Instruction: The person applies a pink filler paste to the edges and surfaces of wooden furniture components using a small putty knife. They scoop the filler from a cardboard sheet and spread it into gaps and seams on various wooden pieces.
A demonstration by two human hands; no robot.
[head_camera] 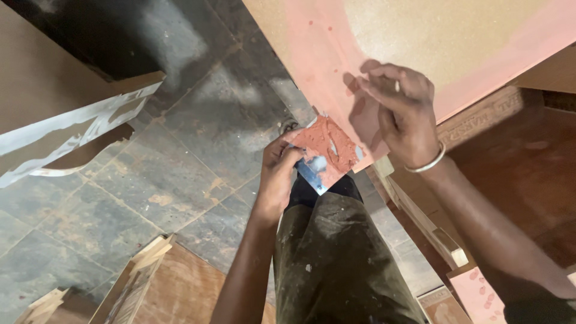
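At centre frame, above the knee: left hand (pixel 277 174), closed on a metal scraper (pixel 313 173) loaded with red-brown putty (pixel 324 144). Blade flat, long axis diagonal, handle end toward the body, loaded edge pointing up and right at the board corner. Right hand (pixel 399 108), blurred, fingers loosely curled, holding nothing discernible, over the pink-coated board (pixel 318 42). Step judged: spreading filler by fingertip onto the board face; next move likely calls for a fresh dab off the blade, kept level. Further out: bangle (pixel 427 163) on the right wrist, dark trousers (pixel 336 264), stone floor tiles (pixel 150 174), plywood offcuts (pixel 180 288), white-smeared panel (pixel 78 129) at left.
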